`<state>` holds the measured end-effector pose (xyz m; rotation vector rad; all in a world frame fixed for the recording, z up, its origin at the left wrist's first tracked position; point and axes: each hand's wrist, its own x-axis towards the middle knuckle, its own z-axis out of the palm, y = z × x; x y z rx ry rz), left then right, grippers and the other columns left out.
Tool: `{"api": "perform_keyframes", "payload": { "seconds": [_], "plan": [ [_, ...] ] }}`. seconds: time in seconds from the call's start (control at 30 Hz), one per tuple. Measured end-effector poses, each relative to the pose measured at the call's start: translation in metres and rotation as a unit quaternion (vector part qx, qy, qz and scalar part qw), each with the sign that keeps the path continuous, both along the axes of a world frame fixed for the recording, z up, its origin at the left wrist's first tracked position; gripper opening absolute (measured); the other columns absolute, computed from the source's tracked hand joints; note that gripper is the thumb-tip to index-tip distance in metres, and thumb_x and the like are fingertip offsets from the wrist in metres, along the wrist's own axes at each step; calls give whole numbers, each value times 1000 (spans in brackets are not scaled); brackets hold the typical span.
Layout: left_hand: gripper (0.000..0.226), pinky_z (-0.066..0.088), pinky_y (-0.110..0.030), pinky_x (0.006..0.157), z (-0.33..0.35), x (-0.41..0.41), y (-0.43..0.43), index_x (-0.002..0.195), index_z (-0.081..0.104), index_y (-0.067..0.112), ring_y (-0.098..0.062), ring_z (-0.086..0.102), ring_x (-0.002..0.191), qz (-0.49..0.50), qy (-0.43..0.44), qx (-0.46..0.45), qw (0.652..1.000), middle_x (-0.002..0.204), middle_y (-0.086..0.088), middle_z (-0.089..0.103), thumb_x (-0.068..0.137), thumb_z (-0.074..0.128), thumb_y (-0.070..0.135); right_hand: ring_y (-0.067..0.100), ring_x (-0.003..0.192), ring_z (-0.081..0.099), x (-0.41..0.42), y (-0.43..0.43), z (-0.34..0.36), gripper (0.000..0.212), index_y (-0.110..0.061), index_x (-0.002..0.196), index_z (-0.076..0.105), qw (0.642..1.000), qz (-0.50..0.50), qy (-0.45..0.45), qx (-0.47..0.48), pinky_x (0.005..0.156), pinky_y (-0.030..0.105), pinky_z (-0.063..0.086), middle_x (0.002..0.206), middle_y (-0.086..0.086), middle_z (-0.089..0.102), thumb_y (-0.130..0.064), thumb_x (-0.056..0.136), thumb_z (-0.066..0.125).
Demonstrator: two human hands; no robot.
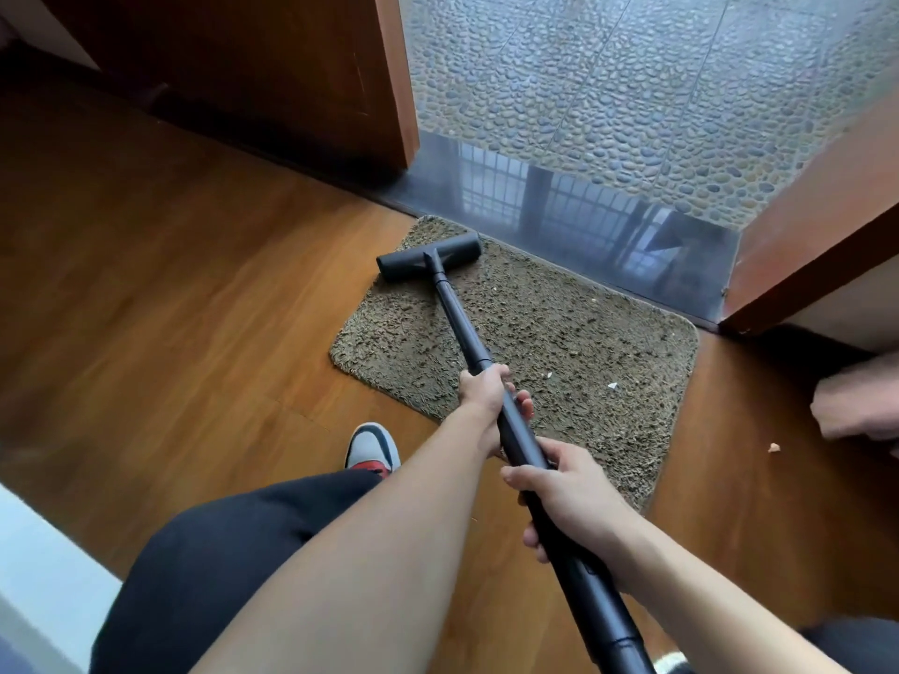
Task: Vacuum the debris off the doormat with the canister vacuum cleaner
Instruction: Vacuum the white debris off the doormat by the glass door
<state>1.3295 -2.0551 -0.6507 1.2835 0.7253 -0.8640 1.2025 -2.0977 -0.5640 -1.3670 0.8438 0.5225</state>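
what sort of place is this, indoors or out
Probably a home's entrance, seen from indoors: a shaggy doormat lies on a wooden floor against a glossy dark threshold, and pebble-patterned paving starts beyond it.

Home entryway: shaggy doormat (559, 342) mid-frame on wood-plank floor (194, 284), along a polished stone threshold (584, 211), wooden door panel (292, 65) upper left, pebble paving (632, 80) outside upper right.
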Motion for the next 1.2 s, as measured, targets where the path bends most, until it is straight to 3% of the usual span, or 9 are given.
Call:
{"api": "perform_keyframes", "payload": {
  "seconds": [0.23, 0.53, 0.67, 0.87, 1.2],
  "plan": [
    [22, 42, -20, 39, 3, 9, -23, 118, 37, 13, -11, 44, 39, -14, 22, 42, 999, 66, -4, 44, 102, 50, 20, 22, 40, 56, 20, -26, 10, 11, -22, 104, 54, 996, 30, 78, -7, 39, 27, 45, 85, 13, 57, -16, 97, 59],
    [19, 42, -21, 40, 64, -2, -31, 109, 36, 15, -13, 42, 42, -32, 76, 84, 993, 66, -5, 42, 103, 50, 26, 21, 36, 59, 15, -35, 84, 12, -27, 108, 56, 987, 93, 93, -94, 34, 28, 47, 77, 12, 61, -28, 97, 60],
    [22, 42, -21, 41, 76, -7, -27, 118, 38, 18, -12, 42, 41, -38, 100, 73, 992, 69, -4, 42, 102, 50, 28, 22, 38, 60, 10, -31, 101, 16, -35, 111, 57, 985, 90, 108, -104, 36, 26, 46, 74, 10, 64, -32, 96, 62],
    [33, 43, -22, 42, 63, 19, -21, 131, 36, 18, -10, 43, 40, -57, 102, 71, 991, 68, -4, 43, 103, 50, 29, 24, 36, 62, 40, -17, 98, 24, -40, 118, 54, 984, 69, 125, -108, 36, 24, 45, 77, 8, 67, -33, 96, 62],
    [22, 42, -20, 41, 51, 94, -8, 120, 36, 16, -10, 42, 42, -66, 101, 57, 991, 70, -4, 41, 104, 47, 27, 29, 43, 67, 111, -5, 79, 26, -41, 121, 51, 983, 78, 132, -100, 38, 29, 49, 77, 11, 65, -33, 97, 60]
  ]
}}
